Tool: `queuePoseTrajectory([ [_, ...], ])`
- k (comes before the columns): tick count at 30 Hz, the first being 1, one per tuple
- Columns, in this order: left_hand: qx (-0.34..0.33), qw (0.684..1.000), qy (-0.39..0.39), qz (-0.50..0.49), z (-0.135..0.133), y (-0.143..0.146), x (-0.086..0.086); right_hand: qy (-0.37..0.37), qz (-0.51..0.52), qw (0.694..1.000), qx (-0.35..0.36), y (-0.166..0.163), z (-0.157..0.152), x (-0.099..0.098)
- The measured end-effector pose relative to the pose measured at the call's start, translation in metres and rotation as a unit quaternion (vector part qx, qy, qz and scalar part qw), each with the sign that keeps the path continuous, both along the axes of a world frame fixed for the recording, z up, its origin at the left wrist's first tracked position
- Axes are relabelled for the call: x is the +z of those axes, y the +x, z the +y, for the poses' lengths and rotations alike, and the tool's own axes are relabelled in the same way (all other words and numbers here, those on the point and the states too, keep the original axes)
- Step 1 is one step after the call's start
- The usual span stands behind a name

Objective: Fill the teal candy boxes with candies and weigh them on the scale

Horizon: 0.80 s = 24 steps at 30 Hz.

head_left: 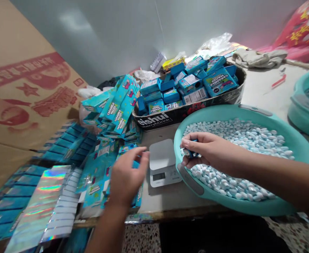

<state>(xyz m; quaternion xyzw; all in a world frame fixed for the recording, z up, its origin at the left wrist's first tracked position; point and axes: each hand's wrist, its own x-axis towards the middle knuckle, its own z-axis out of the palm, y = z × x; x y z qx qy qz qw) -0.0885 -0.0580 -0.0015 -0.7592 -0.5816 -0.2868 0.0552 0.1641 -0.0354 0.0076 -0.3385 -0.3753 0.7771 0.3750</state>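
Note:
My right hand point(212, 149) is over the left side of a turquoise basin point(306, 154) filled with small white and pale blue candies point(239, 182). Its fingers are closed around a small blue box point(194, 154), mostly hidden by the hand. My left hand point(128, 174), slightly blurred, hovers above flat blue candy boxes point(96, 191) with its thumb and fingers apart; I see nothing in it. Between the hands lies a white kitchen scale point(162, 154) with nothing on its plate.
Behind the scale stands a black carton point(157, 121) heaped with filled-looking blue boxes point(219, 82). Flattened blue boxes point(117, 109) are stacked left of it. A big brown carton point(25, 91) rises at far left. Another turquoise basin point(299, 105) and a red cutter point(278, 80) are at right.

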Motion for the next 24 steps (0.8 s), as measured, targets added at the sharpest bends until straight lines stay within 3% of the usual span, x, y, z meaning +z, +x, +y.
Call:
queuePoseTrajectory([
  [3, -0.134, 0.985, 0.085, -0.072, -0.025, 0.066, -0.011, -0.022, 0.012, 1.000, 0.008, -0.001, -0.004, -0.003],
  [5, -0.122, 0.978, 0.094, -0.141, -0.029, 0.097, -0.018, -0.030, 0.014, 0.999, 0.002, -0.001, -0.005, -0.005],
  [7, -0.115, 0.971, 0.080, -0.195, -0.026, 0.109, -0.022, -0.039, 0.019, 0.999, -0.012, -0.001, -0.004, -0.006],
  [11, -0.123, 0.952, 0.004, -0.282, -0.017, 0.096, -0.024, -0.042, 0.028, 0.999, -0.018, 0.000, 0.000, -0.007],
  [15, -0.079, 0.906, -0.072, -0.410, -0.020, 0.080, -0.027, -0.023, 0.013, 1.000, 0.006, -0.001, -0.001, -0.008],
  [22, -0.104, 0.872, -0.167, -0.447, -0.021, 0.086, -0.024, -0.001, -0.028, 0.997, 0.066, -0.003, -0.004, -0.010],
  [24, -0.100, 0.833, -0.205, -0.503, -0.018, 0.086, -0.026, 0.008, -0.036, 0.996, 0.076, -0.002, -0.004, -0.008],
])
